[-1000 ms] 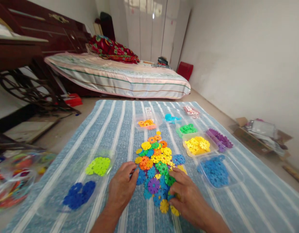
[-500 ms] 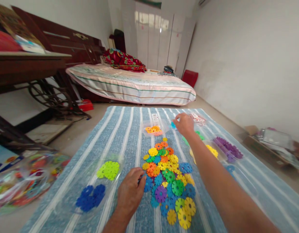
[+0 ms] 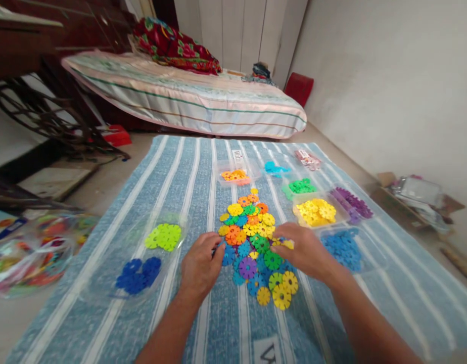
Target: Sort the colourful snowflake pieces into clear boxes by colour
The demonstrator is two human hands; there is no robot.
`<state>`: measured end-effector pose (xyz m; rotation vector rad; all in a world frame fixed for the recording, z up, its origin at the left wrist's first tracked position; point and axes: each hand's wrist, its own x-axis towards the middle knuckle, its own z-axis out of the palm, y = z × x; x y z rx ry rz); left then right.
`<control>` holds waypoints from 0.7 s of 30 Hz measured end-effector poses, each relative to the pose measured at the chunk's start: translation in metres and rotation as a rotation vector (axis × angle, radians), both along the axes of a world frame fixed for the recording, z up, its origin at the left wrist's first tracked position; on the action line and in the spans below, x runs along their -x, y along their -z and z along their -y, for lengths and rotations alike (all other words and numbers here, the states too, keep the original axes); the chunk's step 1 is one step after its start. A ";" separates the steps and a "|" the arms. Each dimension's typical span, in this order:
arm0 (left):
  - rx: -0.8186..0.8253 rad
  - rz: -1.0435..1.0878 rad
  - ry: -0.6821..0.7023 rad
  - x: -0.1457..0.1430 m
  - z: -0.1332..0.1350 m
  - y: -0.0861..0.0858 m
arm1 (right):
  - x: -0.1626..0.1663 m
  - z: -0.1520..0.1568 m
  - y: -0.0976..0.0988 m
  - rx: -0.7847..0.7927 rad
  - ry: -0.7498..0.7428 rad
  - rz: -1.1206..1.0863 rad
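Observation:
A heap of notched, flower-shaped plastic discs [image 3: 247,267] in mixed colours lies on the striped cloth between my hands. My left hand [image 3: 203,260] is at the heap's left edge, fingers curled and thumb close to them by a blue disc [image 3: 228,256]; whatever is between the fingertips is too small to make out. Over the right side of the heap, my right hand [image 3: 304,250] has thumb and fingers apart above yellow and blue discs, which it partly hides. To its right are clear trays of blue discs [image 3: 342,248] and yellow discs [image 3: 316,212].
Farther back are green discs [image 3: 301,186], purple discs [image 3: 351,202], light-blue discs [image 3: 274,168] and orange discs [image 3: 235,175]. On the left, a clear tray holds lime discs [image 3: 164,236] and dark-blue discs [image 3: 138,274]. A bed [image 3: 203,103] stands beyond the table.
My right hand has come back from the light-blue discs at the far side to the heap's right edge. My left hand stays beside the heap. The view has tilted down.

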<state>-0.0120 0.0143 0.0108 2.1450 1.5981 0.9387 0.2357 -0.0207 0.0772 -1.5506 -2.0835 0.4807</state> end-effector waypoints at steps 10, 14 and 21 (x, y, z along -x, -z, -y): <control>-0.014 0.004 -0.002 0.000 -0.001 -0.001 | 0.003 0.070 0.029 0.054 -0.065 0.211; -0.017 0.005 0.002 0.000 -0.002 0.000 | 0.001 0.076 0.035 0.056 -0.034 0.197; -0.020 -0.008 -0.006 0.000 -0.003 0.000 | -0.007 0.083 0.040 -0.032 0.087 0.213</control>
